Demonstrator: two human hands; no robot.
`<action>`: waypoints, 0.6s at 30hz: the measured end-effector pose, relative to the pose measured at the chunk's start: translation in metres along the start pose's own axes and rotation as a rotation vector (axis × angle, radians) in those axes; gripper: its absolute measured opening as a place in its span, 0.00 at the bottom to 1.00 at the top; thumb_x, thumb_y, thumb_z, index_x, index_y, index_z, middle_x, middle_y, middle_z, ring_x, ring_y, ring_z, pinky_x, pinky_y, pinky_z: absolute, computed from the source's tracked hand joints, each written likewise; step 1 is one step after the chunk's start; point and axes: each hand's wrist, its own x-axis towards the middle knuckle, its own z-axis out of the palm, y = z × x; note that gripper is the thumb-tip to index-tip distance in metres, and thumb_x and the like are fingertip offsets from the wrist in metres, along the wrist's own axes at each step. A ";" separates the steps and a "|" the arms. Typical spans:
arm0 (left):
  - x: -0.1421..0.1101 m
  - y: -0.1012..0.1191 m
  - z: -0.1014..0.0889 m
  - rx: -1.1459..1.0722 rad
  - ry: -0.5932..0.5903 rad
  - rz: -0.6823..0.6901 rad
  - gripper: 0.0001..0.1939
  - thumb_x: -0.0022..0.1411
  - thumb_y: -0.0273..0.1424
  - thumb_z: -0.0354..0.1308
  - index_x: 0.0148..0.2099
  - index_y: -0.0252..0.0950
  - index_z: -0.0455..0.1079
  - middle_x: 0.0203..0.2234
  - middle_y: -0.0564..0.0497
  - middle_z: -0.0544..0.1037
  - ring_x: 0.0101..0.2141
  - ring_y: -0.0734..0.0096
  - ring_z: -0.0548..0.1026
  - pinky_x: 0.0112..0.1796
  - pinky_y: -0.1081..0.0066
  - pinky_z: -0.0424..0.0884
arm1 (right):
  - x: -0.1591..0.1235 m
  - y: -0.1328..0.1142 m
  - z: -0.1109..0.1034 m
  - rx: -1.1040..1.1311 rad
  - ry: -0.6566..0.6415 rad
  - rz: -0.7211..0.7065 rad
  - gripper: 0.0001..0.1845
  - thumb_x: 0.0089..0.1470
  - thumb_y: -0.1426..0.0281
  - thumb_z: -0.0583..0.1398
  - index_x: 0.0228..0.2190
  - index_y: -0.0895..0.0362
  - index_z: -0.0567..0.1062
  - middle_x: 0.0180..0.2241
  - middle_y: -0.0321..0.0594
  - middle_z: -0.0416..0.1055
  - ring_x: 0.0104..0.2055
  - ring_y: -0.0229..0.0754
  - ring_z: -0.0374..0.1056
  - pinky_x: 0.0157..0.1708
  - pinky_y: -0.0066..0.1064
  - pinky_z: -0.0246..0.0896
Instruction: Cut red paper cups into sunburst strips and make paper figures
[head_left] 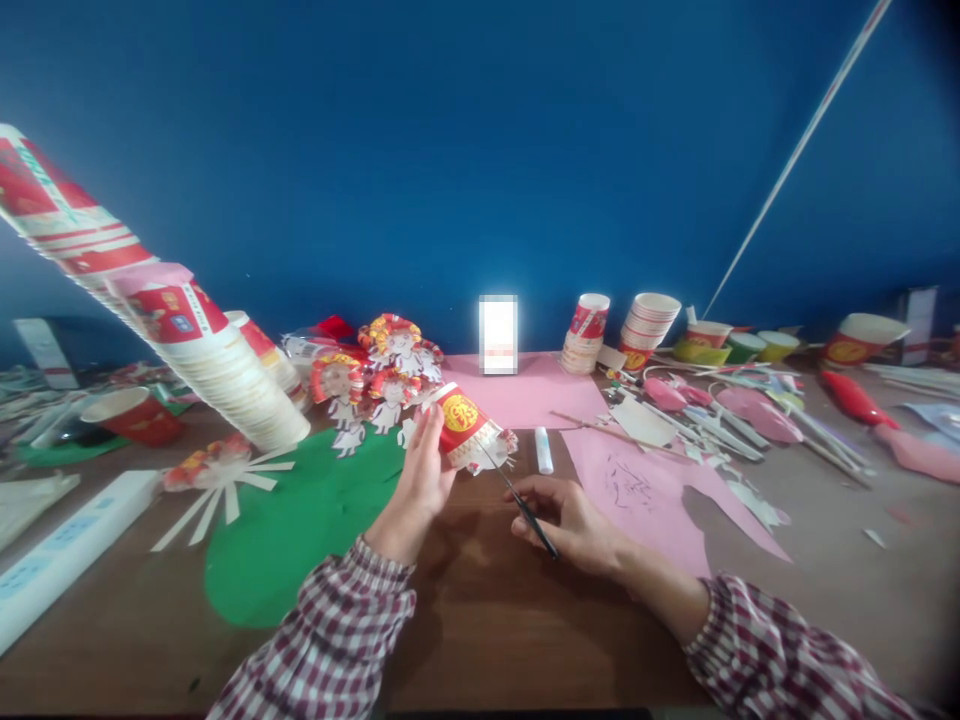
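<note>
My left hand (418, 470) is wrapped round the side of a red paper cup (460, 412) with a yellow emblem, tilted above the table. A white, frilled cut-paper piece (491, 447) shows at the cup's lower right end. Between the fingers of my right hand (574, 520) is a slim tool with a black handle (538, 522), its thin tip pointing up-left at the cup. Whether the tip touches the cup, I cannot tell. A white glue stick (544, 452) lies just beyond my right hand.
Green paper (300, 540) lies left, beside a cut cup with spread strips (217, 487). A tall leaning cup stack (232, 365) stands behind it. Cup figures (394, 355), pink paper (637, 490), and more cup stacks (585, 335) lie beyond; scraps cover the right.
</note>
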 end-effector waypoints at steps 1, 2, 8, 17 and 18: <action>-0.001 -0.001 0.001 0.000 -0.017 0.010 0.20 0.57 0.43 0.61 0.48 0.39 0.69 0.43 0.48 0.76 0.36 0.70 0.76 0.36 0.71 0.73 | 0.000 -0.001 0.000 0.005 0.003 -0.004 0.22 0.46 0.58 0.67 0.39 0.60 0.73 0.24 0.33 0.65 0.24 0.32 0.58 0.21 0.24 0.51; -0.002 -0.002 0.002 0.008 -0.025 0.024 0.19 0.57 0.43 0.61 0.47 0.38 0.69 0.41 0.48 0.76 0.35 0.70 0.76 0.35 0.72 0.73 | 0.000 -0.002 0.000 0.012 0.005 -0.007 0.23 0.46 0.58 0.67 0.39 0.60 0.73 0.24 0.33 0.65 0.23 0.32 0.58 0.21 0.24 0.51; -0.007 -0.002 0.010 0.046 -0.035 0.033 0.19 0.57 0.43 0.60 0.47 0.38 0.67 0.39 0.48 0.76 0.35 0.69 0.76 0.37 0.69 0.73 | -0.001 -0.006 0.001 0.051 0.015 -0.023 0.22 0.45 0.56 0.67 0.37 0.60 0.73 0.23 0.33 0.66 0.23 0.32 0.59 0.20 0.25 0.51; -0.009 -0.006 0.013 0.062 -0.059 0.042 0.18 0.58 0.44 0.59 0.46 0.39 0.69 0.39 0.45 0.77 0.38 0.61 0.76 0.38 0.63 0.75 | 0.000 -0.001 -0.002 0.030 0.022 -0.015 0.23 0.45 0.57 0.67 0.39 0.60 0.74 0.22 0.33 0.67 0.22 0.32 0.59 0.21 0.25 0.52; -0.009 -0.006 0.013 0.060 -0.056 0.042 0.18 0.58 0.44 0.59 0.46 0.39 0.69 0.40 0.46 0.77 0.39 0.61 0.76 0.38 0.63 0.75 | 0.000 -0.002 -0.002 0.034 0.024 -0.022 0.23 0.45 0.57 0.67 0.39 0.60 0.74 0.22 0.33 0.67 0.22 0.32 0.59 0.21 0.25 0.52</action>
